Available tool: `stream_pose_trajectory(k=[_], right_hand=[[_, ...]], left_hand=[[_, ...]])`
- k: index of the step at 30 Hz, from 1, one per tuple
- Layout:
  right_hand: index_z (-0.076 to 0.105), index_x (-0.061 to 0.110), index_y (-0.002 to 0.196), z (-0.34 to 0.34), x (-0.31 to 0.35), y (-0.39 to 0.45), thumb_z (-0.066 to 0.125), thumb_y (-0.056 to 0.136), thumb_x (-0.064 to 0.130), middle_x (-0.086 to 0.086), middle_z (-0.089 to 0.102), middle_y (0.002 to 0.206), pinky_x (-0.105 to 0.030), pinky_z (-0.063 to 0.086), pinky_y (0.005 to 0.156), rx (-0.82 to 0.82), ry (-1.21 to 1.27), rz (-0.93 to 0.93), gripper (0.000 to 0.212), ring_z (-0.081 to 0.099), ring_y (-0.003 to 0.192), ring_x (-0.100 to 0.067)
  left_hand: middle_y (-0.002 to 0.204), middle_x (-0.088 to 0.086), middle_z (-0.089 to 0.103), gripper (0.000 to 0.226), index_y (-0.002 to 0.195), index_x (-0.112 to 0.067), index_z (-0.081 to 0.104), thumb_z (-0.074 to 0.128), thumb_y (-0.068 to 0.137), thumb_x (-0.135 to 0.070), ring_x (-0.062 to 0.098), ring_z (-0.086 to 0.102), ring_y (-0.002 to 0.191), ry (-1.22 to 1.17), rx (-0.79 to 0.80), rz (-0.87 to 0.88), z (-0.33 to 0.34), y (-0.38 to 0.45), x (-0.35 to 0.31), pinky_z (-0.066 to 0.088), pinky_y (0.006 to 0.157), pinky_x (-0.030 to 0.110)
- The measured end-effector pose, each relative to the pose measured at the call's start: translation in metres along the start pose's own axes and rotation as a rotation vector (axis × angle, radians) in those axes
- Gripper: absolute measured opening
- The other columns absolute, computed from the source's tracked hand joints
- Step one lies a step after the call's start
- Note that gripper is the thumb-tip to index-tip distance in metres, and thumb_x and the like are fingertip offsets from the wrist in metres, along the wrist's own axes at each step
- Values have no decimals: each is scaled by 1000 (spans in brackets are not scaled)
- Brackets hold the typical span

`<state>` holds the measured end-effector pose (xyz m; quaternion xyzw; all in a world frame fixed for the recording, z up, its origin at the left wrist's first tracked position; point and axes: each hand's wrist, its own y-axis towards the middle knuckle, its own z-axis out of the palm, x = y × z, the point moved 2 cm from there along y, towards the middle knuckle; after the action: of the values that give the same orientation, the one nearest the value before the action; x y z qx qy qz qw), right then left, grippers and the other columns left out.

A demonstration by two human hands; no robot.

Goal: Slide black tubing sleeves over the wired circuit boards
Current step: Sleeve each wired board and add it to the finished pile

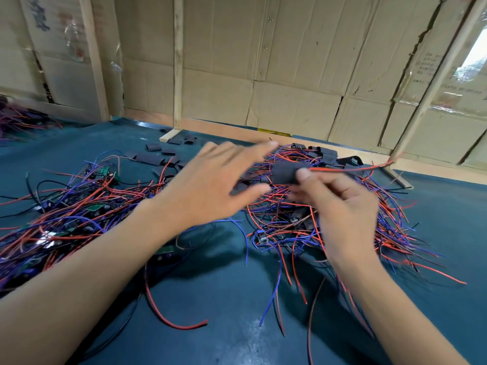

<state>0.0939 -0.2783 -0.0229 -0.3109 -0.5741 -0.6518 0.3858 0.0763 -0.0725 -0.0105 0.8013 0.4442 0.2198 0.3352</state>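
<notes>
My right hand point(334, 196) pinches a black tubing sleeve point(286, 173) above the right pile, with red and dark wires point(350, 168) trailing out of it to the right. The board inside is hidden by the sleeve. My left hand point(216, 180) hovers just left of the sleeve with fingers spread and straight, holding nothing. A pile of bare green circuit boards with red, blue and black wires point(79, 206) lies at the left. A pile of sleeved boards with wires point(329, 214) lies under my right hand. Loose flat black sleeves point(158, 156) lie further back.
The work surface is a teal mat point(232, 325). A cardboard wall point(263, 75) with wooden battens stands close behind it. Another bundle of wires point(18, 119) lies at the far left. Loose wire ends stretch toward the near edge.
</notes>
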Motion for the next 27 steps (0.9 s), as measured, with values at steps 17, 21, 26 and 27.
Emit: stream_pose_trajectory(k=[17,21,26,27], right_hand=[[67,20,75,-41,10,16,64,91,47,4,51,52,-38,40,55,-244,-381,-98,31,46,53,-21],[67,21,78,2,-2,-16,65,95,38,10,56,59,-26,39,56,91,-455,-245,25,46,55,-3],[75,8,93,64,-15,-44,68,94,15,-2,71,87,-19,45,78,619,-633,-409,9,60,78,-9],[75,5,102,80,-15,-45,68,93,12,-7,73,97,-24,47,87,710,-669,-435,13,64,90,-17]], left_hand=[[113,-3,67,52,139,-35,45,57,89,-43,31,51,120,290,568,-706,24,-35,94,31,99,49],[122,-1,61,57,141,-34,43,56,88,-48,31,44,123,339,609,-696,23,-34,96,29,99,53],[113,-1,63,46,131,-32,51,56,89,-50,30,49,119,331,619,-715,30,-42,102,27,94,52],[109,-2,63,47,132,-35,49,58,88,-48,29,51,117,323,599,-717,30,-41,103,26,92,50]])
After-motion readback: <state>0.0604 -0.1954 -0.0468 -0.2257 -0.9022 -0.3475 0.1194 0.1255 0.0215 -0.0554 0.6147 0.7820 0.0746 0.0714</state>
